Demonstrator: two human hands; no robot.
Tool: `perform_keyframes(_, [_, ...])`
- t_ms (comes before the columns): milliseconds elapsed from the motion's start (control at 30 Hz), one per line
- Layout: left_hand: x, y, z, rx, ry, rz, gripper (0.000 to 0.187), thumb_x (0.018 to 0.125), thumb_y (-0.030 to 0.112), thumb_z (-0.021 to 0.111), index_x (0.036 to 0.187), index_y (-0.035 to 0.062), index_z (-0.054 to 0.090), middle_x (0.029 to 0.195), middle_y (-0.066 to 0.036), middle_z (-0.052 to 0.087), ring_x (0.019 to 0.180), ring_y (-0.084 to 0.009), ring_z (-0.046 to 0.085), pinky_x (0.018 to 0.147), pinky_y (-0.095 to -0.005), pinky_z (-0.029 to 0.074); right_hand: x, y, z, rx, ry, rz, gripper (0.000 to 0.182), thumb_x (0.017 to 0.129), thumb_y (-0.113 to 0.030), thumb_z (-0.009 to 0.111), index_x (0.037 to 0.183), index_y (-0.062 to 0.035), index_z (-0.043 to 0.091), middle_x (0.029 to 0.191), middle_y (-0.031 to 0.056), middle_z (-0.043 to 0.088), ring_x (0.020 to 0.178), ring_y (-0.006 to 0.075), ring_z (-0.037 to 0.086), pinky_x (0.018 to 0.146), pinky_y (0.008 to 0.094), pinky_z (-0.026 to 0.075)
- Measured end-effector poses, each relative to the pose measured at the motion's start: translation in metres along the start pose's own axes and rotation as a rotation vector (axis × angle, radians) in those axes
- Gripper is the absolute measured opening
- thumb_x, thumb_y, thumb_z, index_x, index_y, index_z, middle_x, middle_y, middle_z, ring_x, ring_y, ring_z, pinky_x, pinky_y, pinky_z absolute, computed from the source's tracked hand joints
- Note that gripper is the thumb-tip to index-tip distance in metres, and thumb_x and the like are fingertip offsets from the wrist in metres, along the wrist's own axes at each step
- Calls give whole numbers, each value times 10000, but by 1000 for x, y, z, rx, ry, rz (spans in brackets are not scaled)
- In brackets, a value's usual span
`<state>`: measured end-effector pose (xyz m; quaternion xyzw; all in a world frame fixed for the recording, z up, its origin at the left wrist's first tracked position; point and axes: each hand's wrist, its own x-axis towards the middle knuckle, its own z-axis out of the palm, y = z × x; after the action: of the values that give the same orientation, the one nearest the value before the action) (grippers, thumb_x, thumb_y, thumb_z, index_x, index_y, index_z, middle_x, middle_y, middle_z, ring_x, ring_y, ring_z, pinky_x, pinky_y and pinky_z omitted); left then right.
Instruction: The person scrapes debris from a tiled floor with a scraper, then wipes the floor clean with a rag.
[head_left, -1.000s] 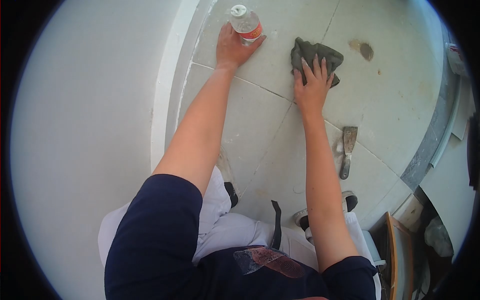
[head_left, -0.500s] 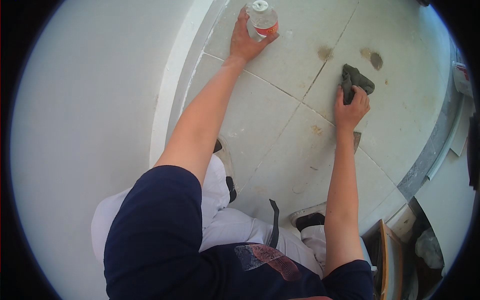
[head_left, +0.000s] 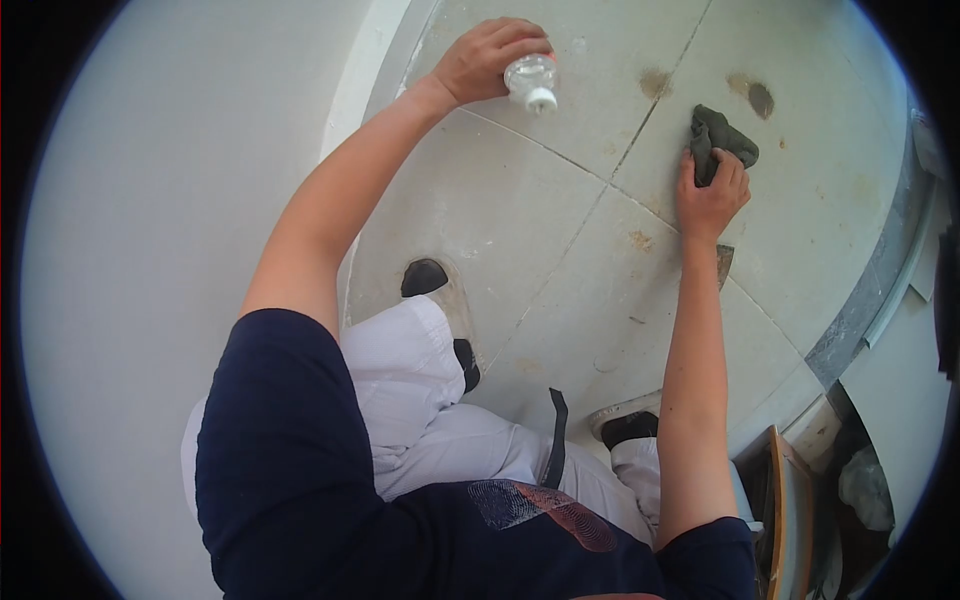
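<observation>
Head view: left hand has tipped the previously upright bottle, fingers wrapped round it; right hand pinches the bunched cloth between its fingers.

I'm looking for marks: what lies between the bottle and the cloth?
Between the bottle and the cloth, the head view shows tiled floor crossed by a dark joint, and a brownish stain.
</observation>
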<state>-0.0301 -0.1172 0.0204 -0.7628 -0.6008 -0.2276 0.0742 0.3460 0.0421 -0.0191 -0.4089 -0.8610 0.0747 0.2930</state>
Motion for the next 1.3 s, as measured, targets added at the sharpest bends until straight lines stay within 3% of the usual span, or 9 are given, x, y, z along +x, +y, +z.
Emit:
perform_keyframes(67, [-6,12,-1,-20,30,30,676,731,149,926,1338,246,645,1277,-19,662,1234,-250,644,1081,-379,572,0,0,0,-1,0,-2,389,838,-299,822,1137,-110,661,1186,45,678,1135,283,617,1007,455,415])
perform_keyframes(200, [-14,28,2,16,-45,166,616,719,176,917,1276,282,676,1288,-28,631,1257,-249,621,1115,-414,553,0,0,1,-7,2,-5,394,837,-298,822,1143,-109,659,1182,41,677,1139,283,618,1006,454,416])
perform_keyframes(333, [-24,38,6,33,-103,192,595,792,131,822,1309,332,608,1344,8,579,1317,-234,563,1216,-396,476,-1,0,0,-15,-4,2,396,837,-298,821,1147,-110,660,1177,37,678,1136,283,619,1004,453,417])
perform_keyframes(433, [-30,35,4,184,-132,267,706,795,195,851,1407,384,555,1421,25,565,1394,-208,508,1285,-425,387,0,0,1,-14,1,2,396,838,-298,820,1150,-113,661,1178,36,678,1136,283,619,1004,454,418])
perform_keyframes(533, [-34,31,4,241,-162,285,701,813,229,839,1420,414,542,1474,41,546,1420,-196,486,1302,-424,357,-1,0,2,-13,7,-5,395,838,-298,818,1151,-115,661,1179,36,678,1137,283,619,1003,455,419])
perform_keyframes(1300, [-54,26,-6,337,-183,302,689,842,236,808,1426,438,505,1537,71,482,1475,-178,423,1315,-395,339,-1,1,2,-21,7,-8,389,853,-306,816,1157,-114,668,1178,44,683,1128,292,627,978,463,433])
